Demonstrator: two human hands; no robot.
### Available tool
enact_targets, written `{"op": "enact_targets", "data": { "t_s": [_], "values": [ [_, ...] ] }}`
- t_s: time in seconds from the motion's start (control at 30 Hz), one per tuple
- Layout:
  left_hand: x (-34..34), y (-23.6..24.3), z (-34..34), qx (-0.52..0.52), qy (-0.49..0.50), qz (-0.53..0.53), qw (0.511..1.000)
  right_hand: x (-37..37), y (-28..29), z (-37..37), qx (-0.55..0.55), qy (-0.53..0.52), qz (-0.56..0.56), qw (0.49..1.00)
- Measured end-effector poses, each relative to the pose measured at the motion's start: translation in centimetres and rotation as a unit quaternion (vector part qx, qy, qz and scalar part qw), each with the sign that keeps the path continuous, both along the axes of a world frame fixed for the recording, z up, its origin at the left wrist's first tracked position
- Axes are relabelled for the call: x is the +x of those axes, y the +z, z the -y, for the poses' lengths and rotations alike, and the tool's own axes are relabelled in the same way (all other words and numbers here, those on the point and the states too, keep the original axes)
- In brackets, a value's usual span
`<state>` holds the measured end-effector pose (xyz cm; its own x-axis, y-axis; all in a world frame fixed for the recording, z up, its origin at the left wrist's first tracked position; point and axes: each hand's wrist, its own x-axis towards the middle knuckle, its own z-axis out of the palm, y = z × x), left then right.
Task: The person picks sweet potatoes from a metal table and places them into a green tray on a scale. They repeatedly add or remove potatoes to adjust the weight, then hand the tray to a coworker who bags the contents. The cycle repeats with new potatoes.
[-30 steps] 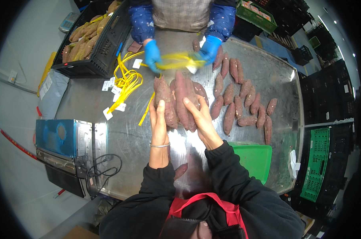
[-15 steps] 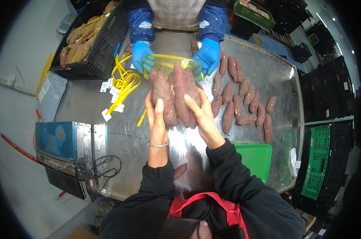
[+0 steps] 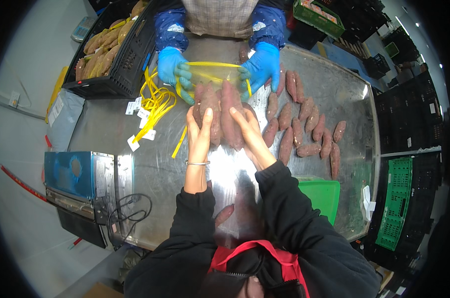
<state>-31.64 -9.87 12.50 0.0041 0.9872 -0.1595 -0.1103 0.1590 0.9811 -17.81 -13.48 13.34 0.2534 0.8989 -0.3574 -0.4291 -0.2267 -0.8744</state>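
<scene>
Both my left hand [image 3: 199,129] and my right hand [image 3: 247,131] are closed around a bundle of several reddish-purple sweet potatoes [image 3: 229,119], thumbs on top, over the middle of the steel table. The bundle's upper ends reach into the mouth of a yellow mesh bag [image 3: 212,67]. A co-worker opposite grips that bag open with a blue-gloved hand on each side, one at the left [image 3: 173,67] and one at the right [image 3: 259,64].
Loose sweet potatoes [image 3: 309,149] lie on the table's [image 3: 150,208] right, above a green tray [image 3: 319,198]. At left are yellow bag strips with tags [image 3: 155,107], a black crate of bagged tubers [image 3: 108,74], a blue-and-steel machine [image 3: 76,176] and its cable [image 3: 125,218].
My hands and the bundle have moved forward, away from me, into the bag's mouth. The co-worker's blue-gloved hands have spread the mesh bag open around the tips of the sweet potatoes.
</scene>
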Motion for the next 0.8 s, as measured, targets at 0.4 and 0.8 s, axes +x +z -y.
{"op": "enact_targets", "data": {
  "t_s": [0.4,0.8],
  "values": [
    [-0.6,3.1,-6.9,-0.004,-0.076,-0.418,0.905,2.1,-1.2,-5.3,-0.068,0.079,-0.024,0.994],
    [-2.5,-2.6,-9.0,-0.177,-0.130,-0.034,0.975,0.0,-3.4,-6.6,-0.064,0.058,-0.159,0.983]
  ]
}}
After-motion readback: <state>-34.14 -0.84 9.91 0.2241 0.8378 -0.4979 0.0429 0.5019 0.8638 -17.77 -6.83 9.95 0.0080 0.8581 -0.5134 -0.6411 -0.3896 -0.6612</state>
